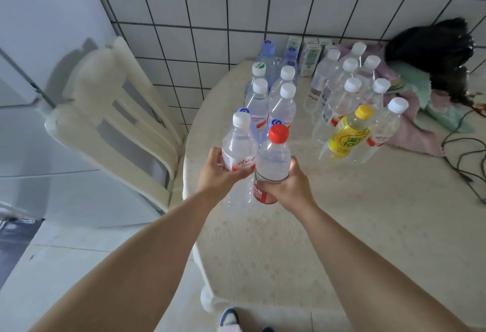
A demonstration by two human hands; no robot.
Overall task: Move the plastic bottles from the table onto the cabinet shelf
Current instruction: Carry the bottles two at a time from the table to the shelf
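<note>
My left hand (219, 173) grips a clear white-capped bottle (239, 145) with a red label. My right hand (288, 187) grips a clear red-capped bottle (272, 159) right beside it; the two bottles touch, held above the near left part of the round table (342, 213). Behind them stands a cluster of clear bottles (271, 89) with white and blue caps. A second cluster of white-capped bottles (349, 89) stands to the right, with a yellow bottle (348, 134) at its front. No cabinet shelf is visible.
A cream chair (113, 110) stands at the table's left, against a tiled wall (236, 10). Small cartons (310, 55) line the table's back. Cloths (420, 110), a dark furry mass (434, 52) and a black cable (462, 158) lie at the right.
</note>
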